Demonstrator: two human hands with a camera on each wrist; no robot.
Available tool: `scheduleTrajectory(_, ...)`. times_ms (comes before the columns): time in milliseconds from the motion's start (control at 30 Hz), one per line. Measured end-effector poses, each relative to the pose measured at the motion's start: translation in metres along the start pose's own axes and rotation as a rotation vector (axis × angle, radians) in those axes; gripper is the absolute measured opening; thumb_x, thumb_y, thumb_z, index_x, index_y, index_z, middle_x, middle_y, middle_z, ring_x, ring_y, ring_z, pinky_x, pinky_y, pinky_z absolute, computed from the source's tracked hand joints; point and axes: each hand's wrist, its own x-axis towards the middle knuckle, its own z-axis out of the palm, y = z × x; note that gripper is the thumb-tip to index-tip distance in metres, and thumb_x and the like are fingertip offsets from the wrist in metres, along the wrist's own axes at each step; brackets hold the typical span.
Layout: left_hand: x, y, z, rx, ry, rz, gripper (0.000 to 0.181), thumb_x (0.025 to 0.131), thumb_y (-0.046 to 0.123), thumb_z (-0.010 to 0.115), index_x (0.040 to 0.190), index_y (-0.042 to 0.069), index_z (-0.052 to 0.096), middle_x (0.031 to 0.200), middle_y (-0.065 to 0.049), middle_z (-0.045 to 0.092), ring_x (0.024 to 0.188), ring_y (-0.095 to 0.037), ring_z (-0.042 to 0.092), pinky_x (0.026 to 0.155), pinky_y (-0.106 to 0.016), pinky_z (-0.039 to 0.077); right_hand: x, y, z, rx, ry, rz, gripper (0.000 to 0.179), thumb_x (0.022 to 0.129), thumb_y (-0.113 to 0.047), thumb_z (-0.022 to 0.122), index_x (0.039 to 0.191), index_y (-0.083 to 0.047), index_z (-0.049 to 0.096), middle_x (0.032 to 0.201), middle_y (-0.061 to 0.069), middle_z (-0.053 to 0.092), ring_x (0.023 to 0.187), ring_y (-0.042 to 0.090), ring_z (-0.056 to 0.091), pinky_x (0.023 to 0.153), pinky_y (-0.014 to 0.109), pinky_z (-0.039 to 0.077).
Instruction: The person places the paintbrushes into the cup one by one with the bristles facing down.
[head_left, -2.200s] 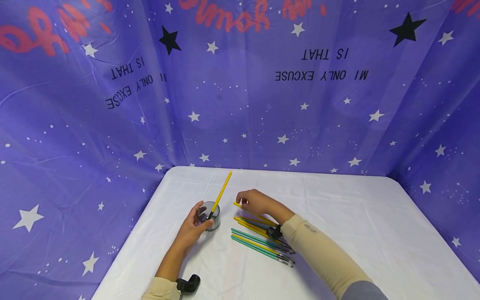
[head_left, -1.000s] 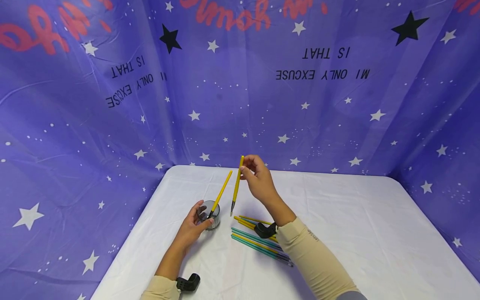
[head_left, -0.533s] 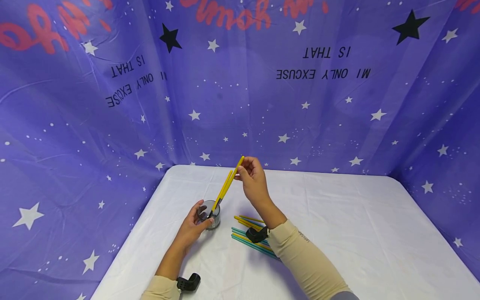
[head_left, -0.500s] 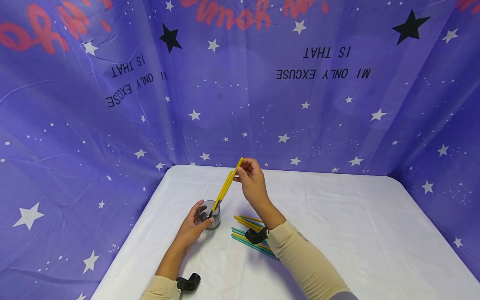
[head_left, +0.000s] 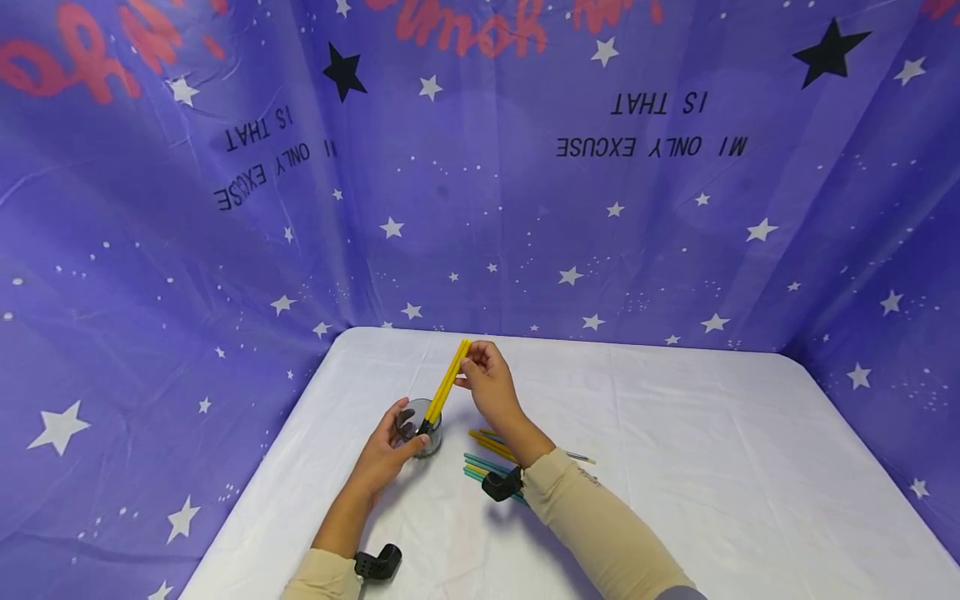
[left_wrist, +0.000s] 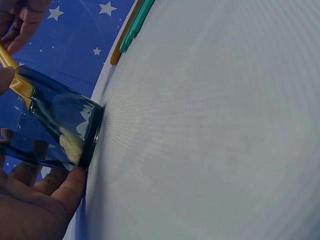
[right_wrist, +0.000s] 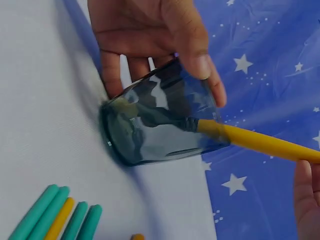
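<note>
My left hand [head_left: 385, 454] curls round a smoky clear glass [head_left: 431, 442] that stands on the white table. Two yellow paintbrushes lean side by side in it, bristles down, handles sticking out to the upper right. One yellow paintbrush [head_left: 448, 379] is pinched near its handle end by my right hand [head_left: 491, 385]. In the right wrist view the bristle end shows through the wall of the glass [right_wrist: 165, 145], near its base. My right fingertips [right_wrist: 305, 192] press on the yellow handle [right_wrist: 270, 142] there.
Right of the glass lie several yellow paintbrushes [head_left: 491, 443] and several green paintbrushes [head_left: 480, 461] on the table [head_left: 675, 433], partly hidden under my right forearm. A purple star-printed curtain [head_left: 480, 208] closes off the back and sides.
My right hand picked a yellow paintbrush off the table, raised it upright and lowered it into the glass beside the first one. My left hand has kept its grip on the glass.
</note>
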Motion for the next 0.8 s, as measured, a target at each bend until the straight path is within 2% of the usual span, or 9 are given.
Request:
scheduleTrajectory(200, 0.001, 0.002, 0.001, 0.004, -0.004, -0.003, 0.080, 0.088, 0.009, 0.073, 0.155, 0.010, 0.029, 0.154, -0.021, 0.036, 0.140, -0.038, 0.035, 0.108, -0.048, 0.035, 0.001, 0.006, -0.004, -0.043, -0.043, 0.048, 0.014, 0.101, -0.001, 0.054, 0.115, 0.003, 0.052, 0.103, 0.014, 0.058, 0.091, 0.022, 0.063, 0.082, 0.040, 0.057)
scheduleTrajectory(367, 0.002, 0.001, 0.000, 0.002, -0.002, -0.003, 0.080, 0.088, 0.009, 0.073, 0.155, 0.011, 0.029, 0.153, -0.022, 0.036, 0.140, -0.039, 0.035, 0.108, -0.048, 0.035, -0.001, 0.012, -0.016, -0.207, -0.148, 0.086, 0.012, 0.100, -0.004, 0.056, 0.111, 0.001, 0.056, 0.103, 0.013, 0.060, 0.102, 0.038, 0.061, 0.083, 0.039, 0.056)
scheduleTrajectory(467, 0.003, -0.001, 0.000, 0.005, -0.003, -0.010, 0.080, 0.087, 0.009, 0.074, 0.154, 0.012, 0.030, 0.154, -0.021, 0.037, 0.140, -0.038, 0.036, 0.108, -0.049, 0.034, -0.002, 0.018, -0.026, -0.314, -0.219, 0.108, 0.013, 0.100, -0.004, 0.058, 0.110, 0.002, 0.058, 0.102, 0.012, 0.061, 0.102, 0.042, 0.060, 0.081, 0.036, 0.055)
scheduleTrajectory(667, 0.003, -0.002, 0.000, 0.014, 0.005, -0.021, 0.081, 0.087, 0.010, 0.075, 0.154, 0.013, 0.031, 0.154, -0.019, 0.038, 0.141, -0.037, 0.036, 0.109, -0.051, 0.034, -0.006, 0.029, -0.047, -0.524, -0.365, 0.132, 0.017, 0.099, -0.005, 0.059, 0.112, 0.004, 0.059, 0.096, 0.007, 0.062, 0.086, 0.032, 0.062, 0.069, 0.034, 0.053)
scheduleTrajectory(800, 0.002, -0.003, -0.001, 0.010, 0.007, -0.029, 0.081, 0.086, 0.010, 0.075, 0.154, 0.016, 0.031, 0.154, -0.018, 0.038, 0.141, -0.035, 0.035, 0.109, -0.050, 0.033, -0.008, 0.035, -0.057, -0.716, -0.469, 0.145, 0.013, 0.099, -0.006, 0.057, 0.110, -0.002, 0.062, 0.091, 0.003, 0.062, 0.078, 0.023, 0.061, 0.065, 0.031, 0.052)
